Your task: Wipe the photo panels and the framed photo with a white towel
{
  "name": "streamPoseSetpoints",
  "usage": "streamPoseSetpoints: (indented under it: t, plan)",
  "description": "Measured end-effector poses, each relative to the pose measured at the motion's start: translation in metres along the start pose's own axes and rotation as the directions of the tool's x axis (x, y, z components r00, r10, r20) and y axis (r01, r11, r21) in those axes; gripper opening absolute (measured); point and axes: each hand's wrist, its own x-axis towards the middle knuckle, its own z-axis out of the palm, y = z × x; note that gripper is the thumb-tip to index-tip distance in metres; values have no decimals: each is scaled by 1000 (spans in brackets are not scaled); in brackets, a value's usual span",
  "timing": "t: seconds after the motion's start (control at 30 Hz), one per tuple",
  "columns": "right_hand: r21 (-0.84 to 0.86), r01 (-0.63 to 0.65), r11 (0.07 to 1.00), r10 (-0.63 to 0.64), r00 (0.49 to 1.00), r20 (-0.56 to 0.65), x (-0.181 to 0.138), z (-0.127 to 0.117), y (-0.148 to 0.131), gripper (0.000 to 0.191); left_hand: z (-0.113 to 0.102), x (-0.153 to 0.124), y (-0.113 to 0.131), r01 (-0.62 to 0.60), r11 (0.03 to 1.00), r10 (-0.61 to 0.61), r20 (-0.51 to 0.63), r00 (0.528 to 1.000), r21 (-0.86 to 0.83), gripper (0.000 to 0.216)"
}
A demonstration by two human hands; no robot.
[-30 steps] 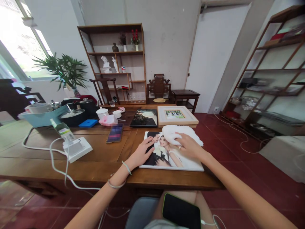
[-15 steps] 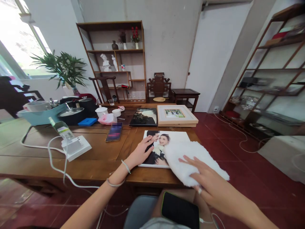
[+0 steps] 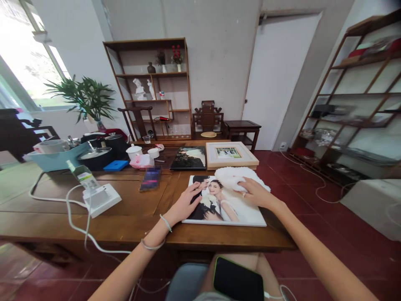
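Observation:
A white-edged photo panel (image 3: 247, 212) with a wedding portrait of a couple lies flat near the front edge of the wooden table (image 3: 134, 223). My left hand (image 3: 187, 203) rests on the panel's left side, fingers stretched out and holding nothing. At the panel's upper right, my right hand (image 3: 257, 192) grips a fluffy white cloth (image 3: 228, 179), bunched under the fingers and pressed on the surface. The cloth covers the panel's far right corner and hangs past its edge.
Behind the panel lie a dark photo panel (image 3: 189, 158) and a light wood picture frame (image 3: 232, 154). A phone (image 3: 151, 179), a white box (image 3: 102, 200) and cables are to the left. A black tablet-like device (image 3: 238, 279) lies on my lap.
My right hand has slid the cloth from the panel's near right part up to its far right corner, uncovering the lower right. My left hand stays on the left side.

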Motion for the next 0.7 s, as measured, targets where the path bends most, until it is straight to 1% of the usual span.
streamPoseSetpoints:
  t: [0.07, 0.17, 0.27, 0.4, 0.5, 0.6, 0.7]
  plan:
    - [-2, -6, 1000, 6, 1000, -9, 3, 1, 1, 41, 0, 0, 0, -5, 1000, 5, -5, 1000, -8, 40]
    - [-11, -9, 1000, 9, 1000, -19, -6, 1, -13, 42, 0, 0, -1, 4, 1000, -4, -5, 1000, -10, 40]
    - [-5, 46, 999, -46, 999, 4, -27, -2, -40, 38, 0, 0, 0, 14, 1000, -14, -2, 1000, -8, 40]
    - [60, 137, 989, -141, 987, 77, -60, -11, -79, 33, 0, 0, 1, 15, 1000, -15, -1, 1000, -8, 41]
    - [122, 194, 973, -209, 971, 116, -74, -14, -97, 34, 0, 0, 0, 7, 1000, -7, -16, 1000, -11, 41]
    - [148, 218, 965, -233, 967, 99, -68, -12, -98, 36, 1, 1, -3, -15, 1000, 14, -31, 999, -20, 40]
    - [130, 187, 974, -196, 979, 60, -45, -6, -86, 36, 3, 1, -5, -36, 999, 35, -43, 998, -27, 39]
